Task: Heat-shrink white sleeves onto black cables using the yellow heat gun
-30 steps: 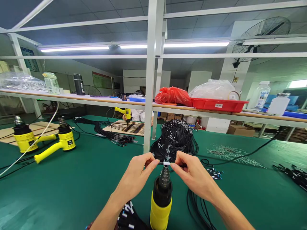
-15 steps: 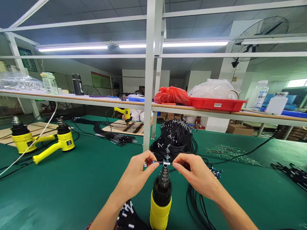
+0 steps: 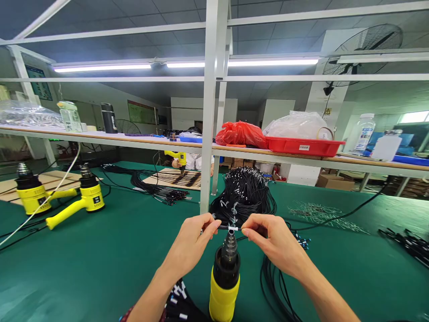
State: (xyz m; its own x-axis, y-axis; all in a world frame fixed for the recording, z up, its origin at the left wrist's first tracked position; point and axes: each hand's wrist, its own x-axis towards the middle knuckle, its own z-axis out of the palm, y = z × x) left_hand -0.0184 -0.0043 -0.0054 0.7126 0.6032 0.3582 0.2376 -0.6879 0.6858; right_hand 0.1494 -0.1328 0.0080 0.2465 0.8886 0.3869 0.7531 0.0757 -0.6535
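Observation:
A thin black cable with a white sleeve [image 3: 233,229] is stretched between my two hands. My left hand [image 3: 191,241] pinches its left end, and my right hand [image 3: 273,243] pinches it just right of the sleeve. Directly below stands a yellow and black heat gun [image 3: 225,281], upright, its stepped metal nozzle close under the sleeve; whether they touch I cannot tell. Cables with white sleeves [image 3: 181,302] lie beside my left forearm. Under my right wrist runs a bundle of black cables [image 3: 273,286].
A large heap of black cables [image 3: 246,192] lies behind my hands, near the white post [image 3: 209,112]. Two more heat guns [image 3: 92,194] stand at left. A shelf above holds a red tray [image 3: 301,146]. Across the table, a person handles a yellow heat gun [image 3: 182,158].
My left fingers have shifted slightly on the cable, and its blue tip no longer shows. The heat gun across the table has moved a little to the right.

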